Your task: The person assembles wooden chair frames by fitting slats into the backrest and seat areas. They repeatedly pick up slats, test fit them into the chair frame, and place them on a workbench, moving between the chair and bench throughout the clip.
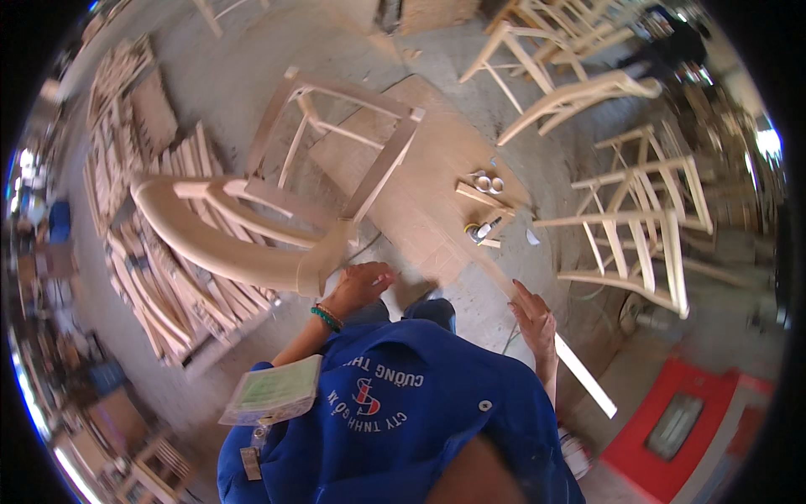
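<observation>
My right hand (535, 316) grips a long thin wooden strip (586, 375), which slants from the cardboard down past my forearm. Its far end is blurred. My left hand (361, 286), a green bead bracelet at the wrist, has its fingers curled in; whatever they may hold is hidden. Close beside that hand is a bare wooden chair frame (390, 161), lying tipped over, with its wide curved back rail (197, 244) reaching to the left. The frame rests partly over a cardboard sheet (437, 160) on the floor.
On the cardboard lie tape rolls (489, 183), wood offcuts (484, 200) and a small bottle (483, 231). Stacked curved wooden parts (159, 294) fill the left. More chair frames (634, 231) stand at the right, near a red panel (672, 424). A person in dark clothes (672, 46) is far right.
</observation>
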Demonstrator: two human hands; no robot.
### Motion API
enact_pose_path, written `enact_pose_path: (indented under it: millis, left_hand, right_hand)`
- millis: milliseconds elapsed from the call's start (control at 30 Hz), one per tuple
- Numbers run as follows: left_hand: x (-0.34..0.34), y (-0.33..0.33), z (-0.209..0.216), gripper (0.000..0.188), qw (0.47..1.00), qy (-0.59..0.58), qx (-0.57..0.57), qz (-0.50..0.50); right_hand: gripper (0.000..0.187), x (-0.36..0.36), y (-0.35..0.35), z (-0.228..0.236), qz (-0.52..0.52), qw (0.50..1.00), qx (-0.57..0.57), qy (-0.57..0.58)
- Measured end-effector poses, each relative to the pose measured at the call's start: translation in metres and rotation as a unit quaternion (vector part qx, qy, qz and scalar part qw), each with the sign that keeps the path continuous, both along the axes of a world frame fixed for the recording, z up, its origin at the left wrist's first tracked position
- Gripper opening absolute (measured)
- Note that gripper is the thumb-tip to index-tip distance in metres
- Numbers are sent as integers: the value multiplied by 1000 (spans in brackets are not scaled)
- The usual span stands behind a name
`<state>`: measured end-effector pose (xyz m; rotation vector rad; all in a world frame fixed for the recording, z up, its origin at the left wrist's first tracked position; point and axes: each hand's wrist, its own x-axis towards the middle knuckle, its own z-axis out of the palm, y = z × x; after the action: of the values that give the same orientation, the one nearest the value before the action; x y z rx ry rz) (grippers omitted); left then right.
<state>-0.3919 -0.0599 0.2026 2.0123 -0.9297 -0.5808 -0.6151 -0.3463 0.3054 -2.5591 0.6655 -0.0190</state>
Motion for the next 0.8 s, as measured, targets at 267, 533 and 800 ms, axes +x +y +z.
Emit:
enact_pose_path:
  millis: [267,533,800]
  left_hand:
    - [-20,-43,-36,14,961,23,102,254]
    - [45,-111,-68,21,878,-100,101,458]
    - [141,-121,-156,55,909,-111,187,356]
  right_hand:
    - [55,170,-152,-48,374,926,-44,18]
    - [51,323,-240,-107,569,816,-94,47]
    - [37,364,-234,-202,623,779,-67,-29]
